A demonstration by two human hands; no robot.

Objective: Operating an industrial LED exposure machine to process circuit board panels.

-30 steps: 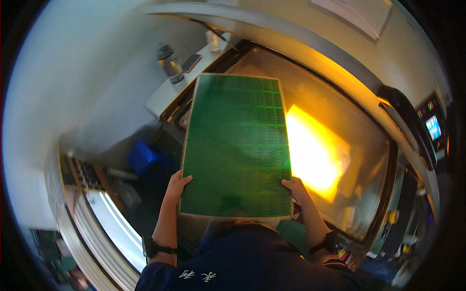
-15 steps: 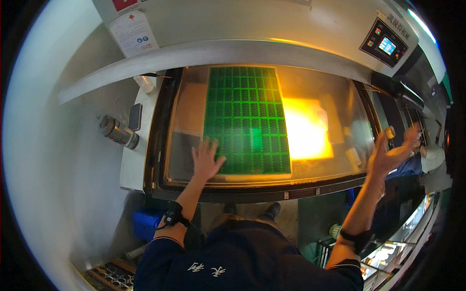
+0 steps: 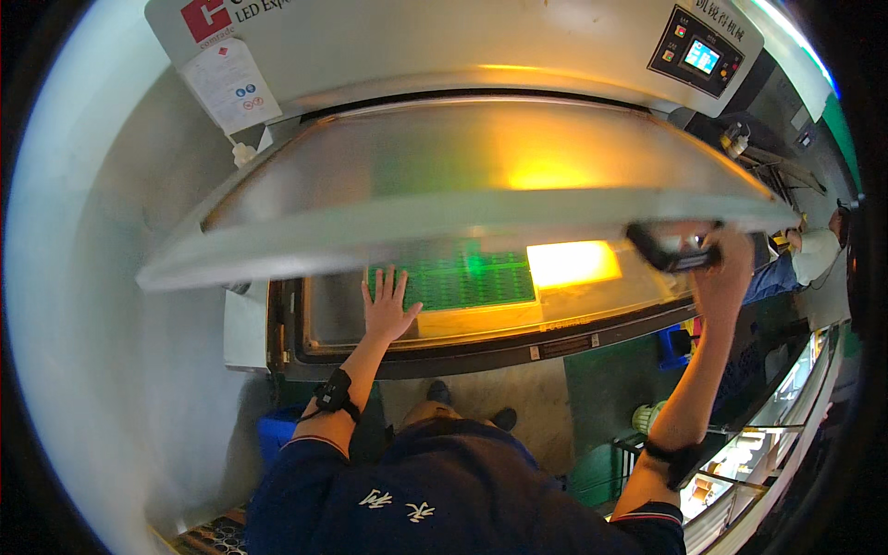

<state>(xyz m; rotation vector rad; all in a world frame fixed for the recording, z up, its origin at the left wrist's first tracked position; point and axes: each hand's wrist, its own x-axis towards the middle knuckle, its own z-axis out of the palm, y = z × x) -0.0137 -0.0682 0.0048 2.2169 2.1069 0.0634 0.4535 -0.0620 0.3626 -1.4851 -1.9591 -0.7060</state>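
Note:
My left hand (image 3: 388,307) lies flat with fingers spread, at the lower left part of a green patterned panel (image 3: 481,289) on the machine's glass bed (image 3: 592,301). On the right, my right hand (image 3: 728,268) is closed around the black handle (image 3: 668,248) at the right end of the machine's lid (image 3: 388,211). The wide, pale-edged lid hangs tilted above the bed, blurred by motion, and hides the far part of the panel. Beside the panel, a bright yellow-white patch (image 3: 573,264) glows on the bed.
Behind the lid stands the machine's body (image 3: 444,46), with a control panel (image 3: 700,54) at right. A white side table (image 3: 245,324) adjoins the bed at left. A blue bin (image 3: 280,430) is below it. Another person (image 3: 814,254) is at far right.
The lid has come down toward me and now covers the far part of the bed. My right hand has gone from open to gripping its handle. My left hand stays near the same spot.

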